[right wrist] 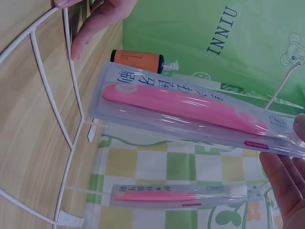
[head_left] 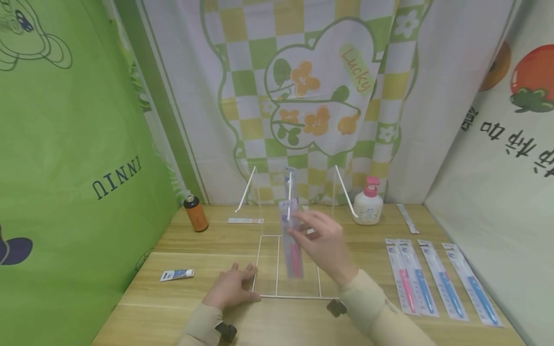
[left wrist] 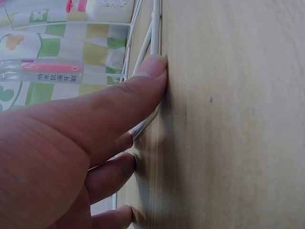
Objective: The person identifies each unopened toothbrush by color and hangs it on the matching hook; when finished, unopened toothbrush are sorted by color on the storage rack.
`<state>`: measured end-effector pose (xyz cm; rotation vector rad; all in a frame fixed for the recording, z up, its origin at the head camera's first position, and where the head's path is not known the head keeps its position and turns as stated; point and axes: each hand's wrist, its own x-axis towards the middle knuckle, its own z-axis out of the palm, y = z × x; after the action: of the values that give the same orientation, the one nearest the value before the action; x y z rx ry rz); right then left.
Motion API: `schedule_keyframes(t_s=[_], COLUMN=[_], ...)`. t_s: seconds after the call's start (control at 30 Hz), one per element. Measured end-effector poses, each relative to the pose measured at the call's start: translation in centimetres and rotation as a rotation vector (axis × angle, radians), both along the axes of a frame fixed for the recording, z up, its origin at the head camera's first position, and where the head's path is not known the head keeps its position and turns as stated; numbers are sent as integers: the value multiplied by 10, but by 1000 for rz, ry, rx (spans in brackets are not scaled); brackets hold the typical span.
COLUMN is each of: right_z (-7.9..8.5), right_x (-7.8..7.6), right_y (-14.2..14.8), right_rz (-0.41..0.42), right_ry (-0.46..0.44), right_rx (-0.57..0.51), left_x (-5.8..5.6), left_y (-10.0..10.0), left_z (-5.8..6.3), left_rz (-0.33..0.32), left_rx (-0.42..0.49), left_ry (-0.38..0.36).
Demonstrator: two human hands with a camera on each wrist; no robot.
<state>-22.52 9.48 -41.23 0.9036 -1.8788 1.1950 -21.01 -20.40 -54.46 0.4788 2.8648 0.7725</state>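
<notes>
My right hand pinches the upper part of a packaged pink toothbrush between thumb and fingers. The pack hangs upright at the middle prong of a white wire display rack, its top overlapping the prong's front end in the head view. Behind it, another packaged pink toothbrush hangs farther back on the same prong. My left hand rests at the rack's front left base corner. Its thumb presses the front wire, and the other fingers reach along the side wire with tips on the table.
Several packaged toothbrushes lie on the right of the wooden table. A pink-topped pump bottle stands behind the rack's right side. An orange-and-black bottle and a small tube are on the left. Bare side prongs jut forward.
</notes>
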Motion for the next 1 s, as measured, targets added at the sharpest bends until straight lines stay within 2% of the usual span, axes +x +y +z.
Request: schedule_keyframes(t_s=[0.43,0.73,1.0], right_z=[-2,1,-1], right_x=[-43,-63,-83], right_y=[-6,-11,-17], right_rz=[-79,-133,-151], right_ry=[29,-63,-95], right_rx=[-16,10,-1], left_x=[0,1,4], left_y=[0,1,3], left_z=[1,4,9], left_rz=[-4,2,15], left_rx=[-2,1,-2], left_ry=[-3,-12,-16])
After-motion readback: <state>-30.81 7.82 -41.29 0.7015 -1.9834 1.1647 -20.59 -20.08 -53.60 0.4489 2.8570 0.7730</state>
